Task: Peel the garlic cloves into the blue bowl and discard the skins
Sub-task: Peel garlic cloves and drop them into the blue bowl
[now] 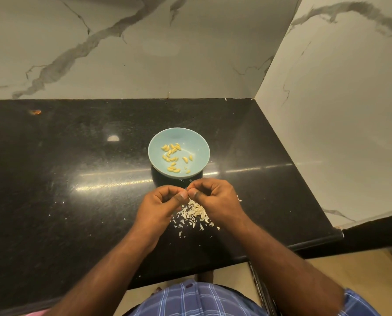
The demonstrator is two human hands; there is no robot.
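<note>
A light blue bowl (195, 139) stands on the black counter and holds several peeled yellow garlic cloves (172, 153). Just in front of the bowl, my left hand (160, 206) and my right hand (215, 197) meet thumb to thumb, fingers curled, pinching something tiny between the fingertips. That item is almost fully hidden by the fingers, so I cannot tell whether it is a clove or a skin. Under and between my hands lies a pile of pale garlic skins (195, 213).
The black stone counter (76, 179) ends at a front edge near my body and at a right edge by the marble side wall (338, 110). A marble wall (144, 53) backs it. Small skin flakes are scattered left of the pile.
</note>
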